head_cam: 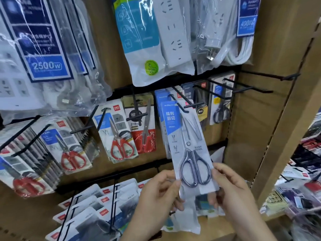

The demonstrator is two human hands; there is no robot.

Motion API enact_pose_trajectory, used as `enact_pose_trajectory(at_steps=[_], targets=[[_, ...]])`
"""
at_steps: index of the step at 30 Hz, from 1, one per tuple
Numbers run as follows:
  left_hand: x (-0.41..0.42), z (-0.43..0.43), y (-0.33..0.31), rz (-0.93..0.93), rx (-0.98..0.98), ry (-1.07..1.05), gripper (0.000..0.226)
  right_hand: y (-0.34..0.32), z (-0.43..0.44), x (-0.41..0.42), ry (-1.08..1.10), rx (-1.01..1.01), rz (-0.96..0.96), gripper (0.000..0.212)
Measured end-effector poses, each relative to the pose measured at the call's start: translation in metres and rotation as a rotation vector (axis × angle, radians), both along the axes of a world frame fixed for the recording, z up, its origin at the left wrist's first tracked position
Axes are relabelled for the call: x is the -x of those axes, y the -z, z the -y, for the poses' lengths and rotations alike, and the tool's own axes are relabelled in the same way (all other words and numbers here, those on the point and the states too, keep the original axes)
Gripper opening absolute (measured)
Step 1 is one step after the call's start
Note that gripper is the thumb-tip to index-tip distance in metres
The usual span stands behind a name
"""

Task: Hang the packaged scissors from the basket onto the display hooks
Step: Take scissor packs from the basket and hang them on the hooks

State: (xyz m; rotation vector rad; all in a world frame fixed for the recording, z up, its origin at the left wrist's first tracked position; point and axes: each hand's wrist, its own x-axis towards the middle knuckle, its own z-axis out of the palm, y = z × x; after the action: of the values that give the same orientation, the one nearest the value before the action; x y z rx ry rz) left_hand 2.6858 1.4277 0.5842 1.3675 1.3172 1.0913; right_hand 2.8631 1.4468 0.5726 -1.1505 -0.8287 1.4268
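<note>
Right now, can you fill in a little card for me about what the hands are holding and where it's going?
held thing: silver scissors pack, upright
left hand: pinches the pack's lower left edge
right hand: pinches its lower right edge
nearest hook: black, its tip at the pack's top
hung yet: cannot tell
neighbours: red-handled scissors packs to the left, power strips above
</note>
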Motion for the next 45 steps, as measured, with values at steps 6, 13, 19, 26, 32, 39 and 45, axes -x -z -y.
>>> enact_pose_trajectory(at_steps=[6, 13, 19, 26, 32, 39, 45], targets=[[0.014, -0.038, 0.014, -0.214, -0.04, -0.155, 0.012, 0.013, -0.005, -0.003, -0.014, 0.014, 0.137, 0.016], [0.038, -0.105, 0.034, -0.432, -0.032, -0.151, 0.009, 0.042, 0.021, -0.026, 0.061, 0.16, 0.135, 0.02], [0.04, -0.148, 0.053, -0.478, -0.056, -0.112, 0.014, 0.056, 0.054, -0.038, 0.209, 0.228, 0.185, 0.019], [0.025, -0.154, 0.074, -0.535, -0.149, -0.096, 0.02, 0.068, 0.084, -0.045, 0.362, 0.237, 0.237, 0.01], [0.003, -0.103, 0.098, -0.67, -0.007, 0.071, 0.01, 0.082, 0.117, -0.067, 0.452, 0.275, 0.177, 0.014], [-0.089, -0.01, 0.153, -0.62, 0.132, 0.425, 0.024, 0.108, 0.175, -0.128, 0.582, 0.279, 0.203, 0.016], [-0.18, 0.086, 0.23, -0.695, 0.225, 0.741, 0.029, 0.177, 0.266, -0.226, 0.674, 0.461, 0.253, 0.017]])
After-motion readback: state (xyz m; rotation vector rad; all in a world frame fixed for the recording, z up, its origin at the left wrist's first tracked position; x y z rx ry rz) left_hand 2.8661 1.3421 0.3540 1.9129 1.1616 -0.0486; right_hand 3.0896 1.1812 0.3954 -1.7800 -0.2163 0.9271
